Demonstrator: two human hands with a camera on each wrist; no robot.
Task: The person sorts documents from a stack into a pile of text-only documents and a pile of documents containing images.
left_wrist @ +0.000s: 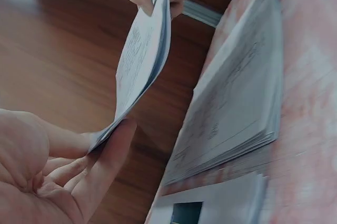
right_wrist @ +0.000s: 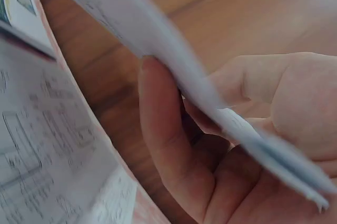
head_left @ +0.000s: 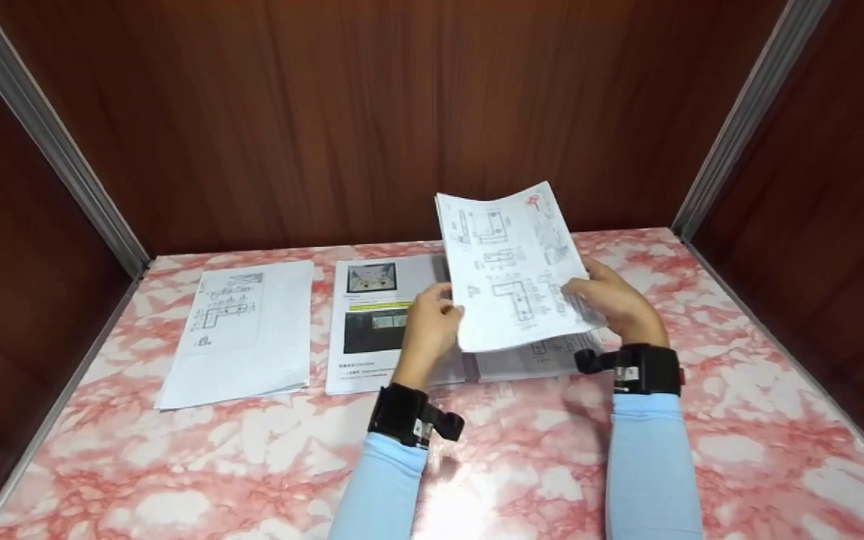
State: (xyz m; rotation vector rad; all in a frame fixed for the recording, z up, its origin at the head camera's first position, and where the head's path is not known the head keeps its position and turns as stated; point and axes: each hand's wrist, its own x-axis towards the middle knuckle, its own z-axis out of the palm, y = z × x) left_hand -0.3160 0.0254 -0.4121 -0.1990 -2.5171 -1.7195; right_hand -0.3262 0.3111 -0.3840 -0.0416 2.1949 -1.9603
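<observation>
A thin stack of paper sheets point(head_left: 514, 262) with printed technical drawings and a red mark is held up, tilted, over the table. My left hand point(head_left: 430, 322) pinches its lower left edge between thumb and fingers; the left wrist view shows the sheets point(left_wrist: 139, 58) bending slightly between both hands. My right hand point(head_left: 616, 296) grips the right edge, thumb on the printed face, fingers point(right_wrist: 160, 113) behind. Beneath the held sheets lies another stack of drawings point(head_left: 529, 364), partly hidden. In the left wrist view that lower stack point(left_wrist: 231, 97) lies apart from the hands.
Left of the hands lies a stack of printed pages point(head_left: 372, 369) with photos and a yellow highlighted line. Farther left is another stack of drawings point(head_left: 252, 360). Dark wood-look panels point(head_left: 357, 120) enclose the back and sides of the red-and-white marbled table point(head_left: 252, 465).
</observation>
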